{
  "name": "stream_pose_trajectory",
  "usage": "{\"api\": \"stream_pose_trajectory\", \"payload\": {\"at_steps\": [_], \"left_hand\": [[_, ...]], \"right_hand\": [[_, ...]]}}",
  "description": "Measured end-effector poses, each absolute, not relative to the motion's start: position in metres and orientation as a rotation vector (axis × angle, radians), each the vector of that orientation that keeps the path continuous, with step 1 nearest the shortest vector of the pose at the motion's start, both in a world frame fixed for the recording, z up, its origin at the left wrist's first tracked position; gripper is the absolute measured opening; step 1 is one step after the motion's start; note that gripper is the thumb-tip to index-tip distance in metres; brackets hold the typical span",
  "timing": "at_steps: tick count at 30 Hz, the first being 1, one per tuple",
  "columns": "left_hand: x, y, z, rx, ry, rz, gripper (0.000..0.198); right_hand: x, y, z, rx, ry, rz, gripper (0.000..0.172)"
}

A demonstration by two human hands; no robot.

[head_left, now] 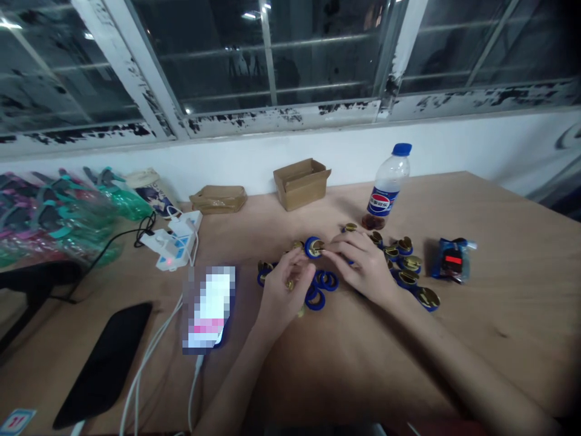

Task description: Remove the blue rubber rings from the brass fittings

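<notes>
My right hand point(363, 260) is closed, with thumb and fingertips pinching a blue ring with a gold-coloured metal piece point(314, 247) in it. Close to its left side is my left hand point(284, 287), fingers curved and the thumb apart from them. A small gold piece shows beside the left palm; whether it is in the hand or on the table I cannot tell. Below the hands lie several loose blue rings point(315, 299). More blue-and-gold pieces point(407, 277) are spread to the right of my right hand, and one point(262, 277) sits left of my left hand.
A cola bottle point(384, 188) stands behind the pieces. An open cardboard box point(302, 184) and a flattened brown packet point(218, 199) are near the wall. Left are a lit phone point(211, 309), a black phone-like slab point(106, 363), cables and a power strip point(178, 245). A small packet point(452, 260) lies right.
</notes>
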State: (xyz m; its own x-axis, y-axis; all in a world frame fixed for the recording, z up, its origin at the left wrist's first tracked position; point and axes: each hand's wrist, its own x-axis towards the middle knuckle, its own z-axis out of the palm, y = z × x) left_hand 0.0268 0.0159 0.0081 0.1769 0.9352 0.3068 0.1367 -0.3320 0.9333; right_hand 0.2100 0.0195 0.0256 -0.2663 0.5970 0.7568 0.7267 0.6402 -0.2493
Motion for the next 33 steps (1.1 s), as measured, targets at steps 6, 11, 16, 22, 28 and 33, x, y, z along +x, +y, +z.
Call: {"api": "stream_pose_trajectory", "payload": {"at_steps": [6,11,16,22,28,33], "left_hand": [[0.030,0.007,0.018,1.419,0.820,1.127,0.031],[0.030,0.004,0.017,1.544,0.833,1.207,0.024],[0.029,0.004,0.014,1.666,0.826,1.306,0.025],[0.028,0.001,0.014,1.758,0.842,1.341,0.027],[0.029,0.000,0.018,1.813,0.852,1.357,0.028],[0.029,0.001,0.018,1.850,0.826,1.370,0.028]], "right_hand": [[0.194,-0.001,0.019,-0.913,-1.808,0.067,0.018],[0.188,-0.009,0.019,-0.996,-1.718,0.186,0.024],[0.184,-0.012,0.018,-0.944,-1.744,0.154,0.021],[0.181,-0.014,0.014,-0.936,-1.707,0.106,0.025],[0.181,-0.015,0.012,-0.915,-1.707,0.089,0.028],[0.181,-0.015,0.012,-0.905,-1.699,0.089,0.029]]}}
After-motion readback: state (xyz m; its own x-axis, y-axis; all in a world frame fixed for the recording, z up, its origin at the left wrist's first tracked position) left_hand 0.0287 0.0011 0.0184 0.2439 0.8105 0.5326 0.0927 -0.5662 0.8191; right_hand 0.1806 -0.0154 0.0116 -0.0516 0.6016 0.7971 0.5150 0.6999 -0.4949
